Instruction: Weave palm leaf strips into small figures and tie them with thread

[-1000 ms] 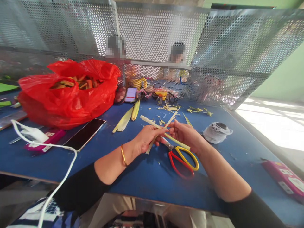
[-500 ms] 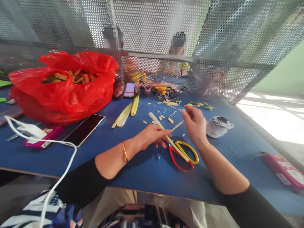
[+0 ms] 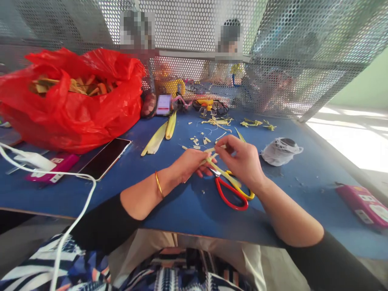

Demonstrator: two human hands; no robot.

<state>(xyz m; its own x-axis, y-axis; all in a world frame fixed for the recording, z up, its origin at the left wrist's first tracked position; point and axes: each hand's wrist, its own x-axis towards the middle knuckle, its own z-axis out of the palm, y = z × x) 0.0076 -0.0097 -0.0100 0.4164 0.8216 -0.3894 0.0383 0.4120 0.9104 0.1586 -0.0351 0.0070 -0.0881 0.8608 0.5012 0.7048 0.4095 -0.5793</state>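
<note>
My left hand (image 3: pixel 192 161) pinches pale yellow-green strips of what looks like corn husk (image 3: pixel 224 173), crossed at the fingertips. Just right of it, my right hand (image 3: pixel 241 159) is closed on another part of the same strips, with thumb and forefinger close to the crossing. One strip slants down to the right over the scissors. Those scissors (image 3: pixel 232 195), with one red and one yellow handle, lie on the table beneath my hands, their blades partly hidden. Two larger husk leaves (image 3: pixel 156 141) rest farther off to the left.
A red plastic bag (image 3: pixel 100 117) full of dried husk stands at left, beside a black phone (image 3: pixel 104 159) and a white cable (image 3: pixel 87 206). Husk scraps (image 3: pixel 216 121) litter the blue table (image 3: pixel 182 214). At right are a plastic-wrapped roll (image 3: pixel 281 151) and a magenta box (image 3: pixel 363 204). Perforated metal screens the back.
My right hand has moved left and in toward my left hand, bringing its strip across the one held there. The view has tilted slightly, with the scissors staying on the table.
</note>
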